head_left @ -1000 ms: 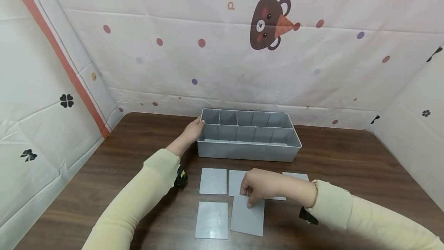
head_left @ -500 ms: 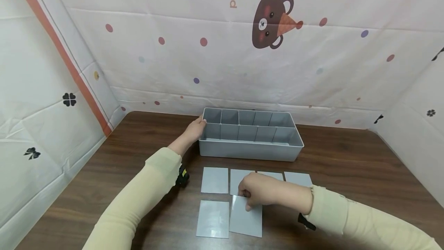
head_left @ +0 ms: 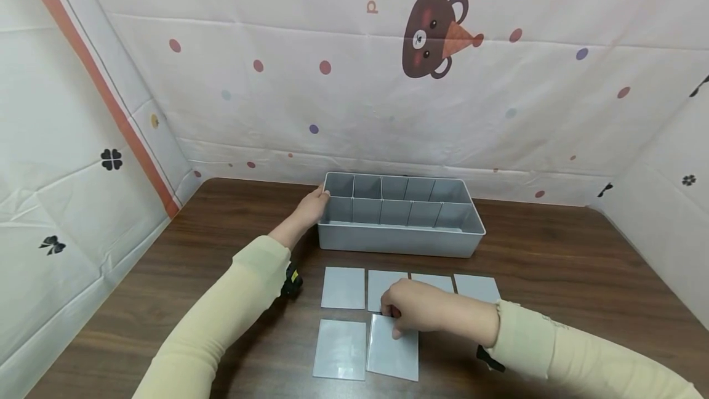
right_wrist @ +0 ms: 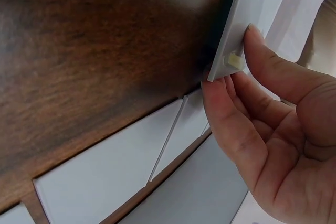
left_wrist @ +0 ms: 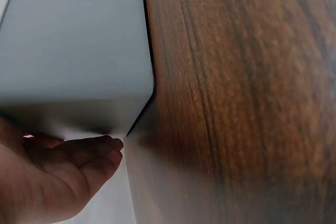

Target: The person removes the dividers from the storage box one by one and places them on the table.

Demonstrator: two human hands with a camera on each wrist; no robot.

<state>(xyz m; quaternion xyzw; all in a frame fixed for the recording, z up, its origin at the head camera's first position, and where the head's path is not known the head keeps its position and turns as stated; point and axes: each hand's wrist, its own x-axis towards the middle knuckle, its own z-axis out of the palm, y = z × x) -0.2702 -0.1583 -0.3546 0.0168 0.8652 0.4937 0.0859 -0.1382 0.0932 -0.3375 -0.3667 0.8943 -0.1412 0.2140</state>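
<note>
My left hand [head_left: 310, 207] grips the left end of a grey divided storage box [head_left: 396, 242], thumb at the rim. Fingers [left_wrist: 94, 163] lie against the outer end wall in the left wrist view. Between thumb and fingers of my right hand [head_left: 410, 305], the top edge of a thin pale grey panel [head_left: 392, 356] is pinched. In the right wrist view this panel [right_wrist: 257, 11] is tilted off the table, a small yellowish mark near its edge. A similar panel [head_left: 340, 350] lies flat just left of it.
Several like panels lie in a row between hands and box, including a leftmost one [head_left: 343, 288] and a rightmost one [head_left: 477, 287]. Thin dividers split the box into compartments. A patterned cloth [head_left: 249, 103] hangs behind the brown wooden table [head_left: 565, 263].
The right hand has shifted the pinched panel slightly left and a little nearer the body, closer alongside its left neighbour. The left hand stays on the box; the head view has shifted slightly.
</note>
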